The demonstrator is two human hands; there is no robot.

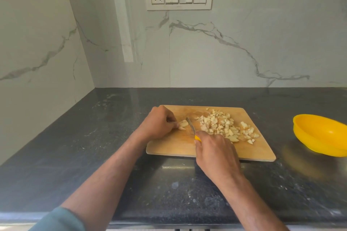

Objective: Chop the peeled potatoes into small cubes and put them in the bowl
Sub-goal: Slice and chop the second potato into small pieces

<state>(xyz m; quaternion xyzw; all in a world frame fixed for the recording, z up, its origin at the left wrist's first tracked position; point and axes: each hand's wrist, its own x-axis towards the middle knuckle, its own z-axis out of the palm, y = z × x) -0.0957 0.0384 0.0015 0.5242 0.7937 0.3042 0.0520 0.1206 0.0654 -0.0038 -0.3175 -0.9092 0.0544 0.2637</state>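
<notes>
One bowl (pixel 323 135) sits beside board's (pixel 169 148) right edge.

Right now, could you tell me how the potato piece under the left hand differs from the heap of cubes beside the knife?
The potato piece is one larger chunk, pinched by the left hand; the cubes are many small bits lying loose. The piece lies left of the knife, the cubes right. Both rest on the cutting board.

My left hand (pixel 158 124) pinches a potato piece (pixel 183 124) near the cutting board's (pixel 174 146) left edge while my right hand (pixel 216 153) grips the knife (pixel 191 125) beside it.
</notes>
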